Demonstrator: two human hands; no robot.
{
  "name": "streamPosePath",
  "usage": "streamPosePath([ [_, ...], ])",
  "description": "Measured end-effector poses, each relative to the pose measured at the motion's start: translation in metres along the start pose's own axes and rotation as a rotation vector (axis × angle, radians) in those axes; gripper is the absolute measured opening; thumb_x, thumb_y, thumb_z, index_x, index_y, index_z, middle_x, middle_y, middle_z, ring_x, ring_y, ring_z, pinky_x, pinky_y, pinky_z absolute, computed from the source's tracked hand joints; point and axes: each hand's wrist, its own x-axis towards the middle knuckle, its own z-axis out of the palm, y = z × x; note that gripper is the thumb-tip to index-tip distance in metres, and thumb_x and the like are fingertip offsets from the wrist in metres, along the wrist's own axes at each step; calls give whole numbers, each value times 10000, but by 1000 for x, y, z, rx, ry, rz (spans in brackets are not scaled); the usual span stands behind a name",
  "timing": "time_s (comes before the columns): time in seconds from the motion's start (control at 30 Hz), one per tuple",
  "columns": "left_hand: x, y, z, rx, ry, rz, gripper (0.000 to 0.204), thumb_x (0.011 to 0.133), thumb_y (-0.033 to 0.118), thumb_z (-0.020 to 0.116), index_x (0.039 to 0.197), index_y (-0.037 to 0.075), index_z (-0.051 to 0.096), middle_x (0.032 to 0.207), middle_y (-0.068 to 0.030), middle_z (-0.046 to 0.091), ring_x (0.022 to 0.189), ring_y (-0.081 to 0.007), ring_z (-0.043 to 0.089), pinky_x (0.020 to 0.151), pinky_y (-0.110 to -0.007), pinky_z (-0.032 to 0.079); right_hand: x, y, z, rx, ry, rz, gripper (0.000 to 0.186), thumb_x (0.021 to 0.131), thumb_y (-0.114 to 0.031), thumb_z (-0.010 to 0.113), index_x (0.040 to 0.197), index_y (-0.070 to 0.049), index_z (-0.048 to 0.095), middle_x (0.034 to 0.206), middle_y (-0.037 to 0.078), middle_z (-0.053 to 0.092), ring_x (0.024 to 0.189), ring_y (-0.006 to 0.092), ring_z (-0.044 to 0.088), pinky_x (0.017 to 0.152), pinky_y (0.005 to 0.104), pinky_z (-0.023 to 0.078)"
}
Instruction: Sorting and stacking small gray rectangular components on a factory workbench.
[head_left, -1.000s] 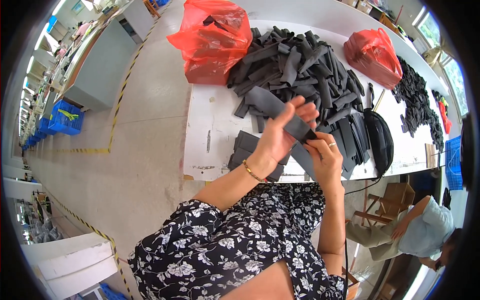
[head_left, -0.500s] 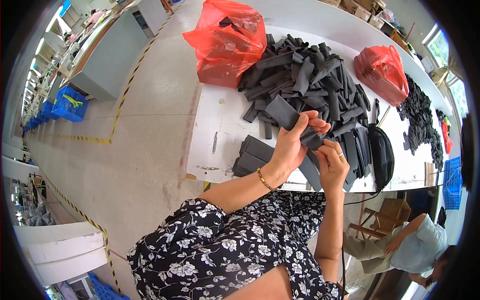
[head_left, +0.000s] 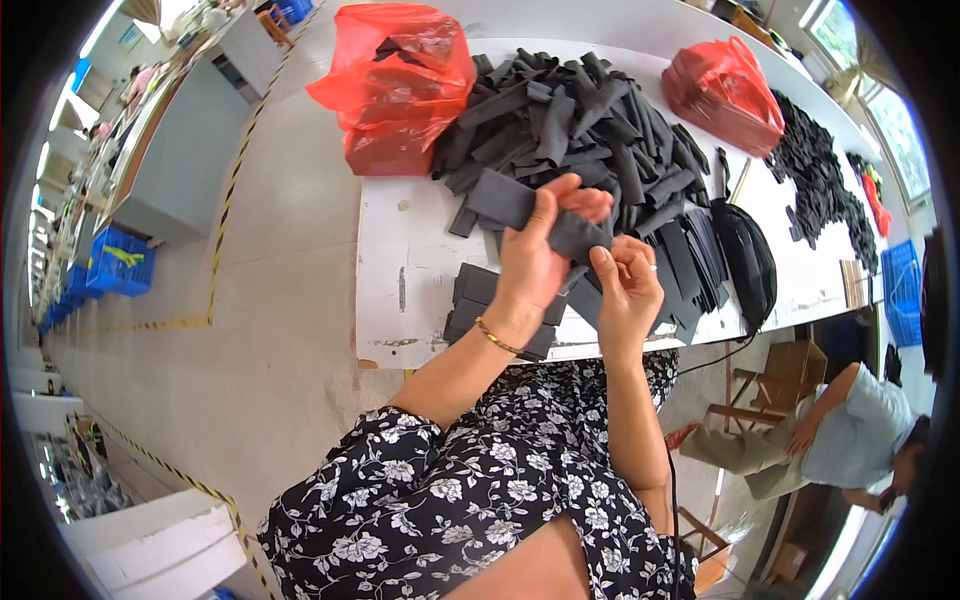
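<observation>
A flat, dark grey fabric strip point(head_left: 500, 200) stretches between my two hands above the table's front part. My left hand point(head_left: 540, 245) is closed on its middle, thumb on top, palm partly turned up. At the strip's right end, my right hand point(head_left: 628, 285) pinches it between thumb and fingers. Just beyond the hands rises a loose pile of similar dark strips point(head_left: 570, 120). Flattened strips lie in a stack point(head_left: 475, 300) left of my left wrist, and more stand in a fanned row point(head_left: 690, 265) to the right of my right hand.
A red plastic bag point(head_left: 400, 100) stands at the table's far left, another red bag point(head_left: 725, 95) at the back right. A black pouch point(head_left: 745, 265) lies beside the fanned row. Dark pieces point(head_left: 820, 165) spread farther right. A seated person point(head_left: 850, 425) is at the right.
My view has shifted, so the table sits farther left and slightly higher. The fabric strip now lies flatter and more stretched out between my hands, with its right end straightened.
</observation>
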Motion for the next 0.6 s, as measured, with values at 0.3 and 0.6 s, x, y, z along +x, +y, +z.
streamPosePath([
  [0.3,3,24,-14,148,-253,85,489,924,368,634,1268,25,573,1152,-138,653,1239,-304,530,1006,-469,478,3,-24,-8,-72,-5,4,76,834,-21,723,869,9,663,849,38,612,768,110,555,670,235,432],
  [0.6,-3,60,-72,94,-108,158,111,892,60,667,978,-10,661,949,-197,702,935,-368,694,837,-403,597,5,-19,-10,-274,-58,-537,214,682,44,794,857,-17,688,816,43,615,744,190,551,644,283,435],
])
